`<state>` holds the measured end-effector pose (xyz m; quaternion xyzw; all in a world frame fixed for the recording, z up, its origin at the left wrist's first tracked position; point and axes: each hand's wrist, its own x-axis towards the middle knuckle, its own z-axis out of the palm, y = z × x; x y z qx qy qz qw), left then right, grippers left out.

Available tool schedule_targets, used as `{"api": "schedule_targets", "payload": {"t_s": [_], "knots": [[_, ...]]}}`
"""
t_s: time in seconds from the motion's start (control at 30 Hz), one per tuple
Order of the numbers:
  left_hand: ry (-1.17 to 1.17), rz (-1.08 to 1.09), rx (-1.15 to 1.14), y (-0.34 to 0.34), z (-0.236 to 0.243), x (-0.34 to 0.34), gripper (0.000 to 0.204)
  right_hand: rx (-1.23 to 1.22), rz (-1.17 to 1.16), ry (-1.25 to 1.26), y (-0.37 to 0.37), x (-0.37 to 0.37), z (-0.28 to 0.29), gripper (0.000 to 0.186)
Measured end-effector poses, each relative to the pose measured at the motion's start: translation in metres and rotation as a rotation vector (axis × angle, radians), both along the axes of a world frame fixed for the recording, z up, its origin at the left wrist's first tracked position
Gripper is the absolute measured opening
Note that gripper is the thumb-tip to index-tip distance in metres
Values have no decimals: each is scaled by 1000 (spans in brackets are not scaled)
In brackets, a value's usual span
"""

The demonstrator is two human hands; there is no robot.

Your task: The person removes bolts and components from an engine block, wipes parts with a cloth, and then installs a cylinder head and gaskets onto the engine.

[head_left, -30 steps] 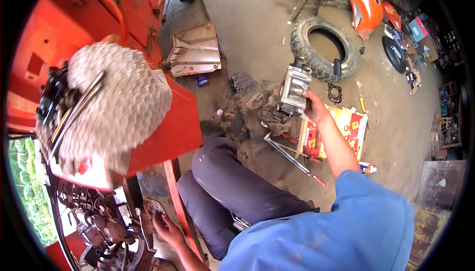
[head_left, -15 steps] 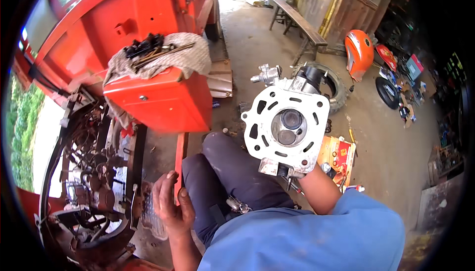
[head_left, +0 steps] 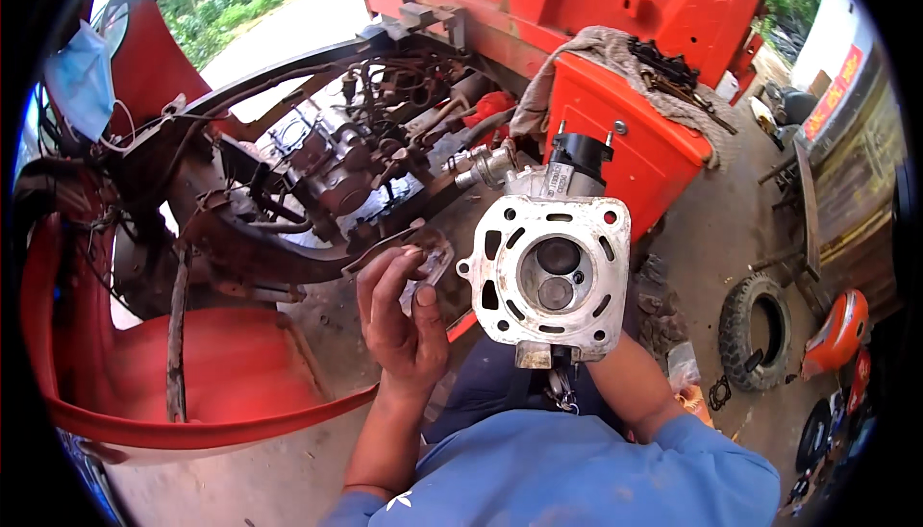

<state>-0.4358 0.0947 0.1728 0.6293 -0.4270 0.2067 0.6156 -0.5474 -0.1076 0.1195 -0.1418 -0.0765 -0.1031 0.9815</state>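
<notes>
A cylinder head [head_left: 483,298] is held up in front of me, its flat grey face with the round combustion chamber and two dark valves turned toward me. My right hand [head_left: 613,369] supports it from behind; the fingers are hidden by the casting. A black intake piece [head_left: 581,160] and a metal fitting [head_left: 492,163] stick out from its far side. My left hand [head_left: 402,327] is raised to the left of the cylinder head, apart from it. Its fingers are loosely bent, the thumb stands away from them, and nothing is in it.
At the left lies an open vehicle frame with a greasy engine [head_left: 336,166] and a red floor panel [head_left: 207,359]. Beyond, a red box [head_left: 606,109] carries a cloth [head_left: 601,46] with dark parts. A tyre [head_left: 738,335], an orange tank [head_left: 835,335] and a bench [head_left: 806,210] stand right.
My view has swung left toward the engine and frame, so the red box and tyre appear farther right. The cylinder head stays in my right hand. My left hand has come up nearer to it.
</notes>
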Motion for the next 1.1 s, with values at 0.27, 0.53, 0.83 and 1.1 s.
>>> {"api": "schedule_targets", "payload": {"t_s": [0.27,0.53,0.83,1.1], "knots": [[-167,327,289,-16,25,48,43,115,361,33,1,83,-62,90],[-324,173,547,-136,13,68,71,163,518,-74,-26,52,-107,79],[-26,350,400,-108,-27,64,69,7,436,30,-32,34,-114,76],[-127,558,634,-50,-60,27,71,44,293,61,-42,24,-113,79]]}}
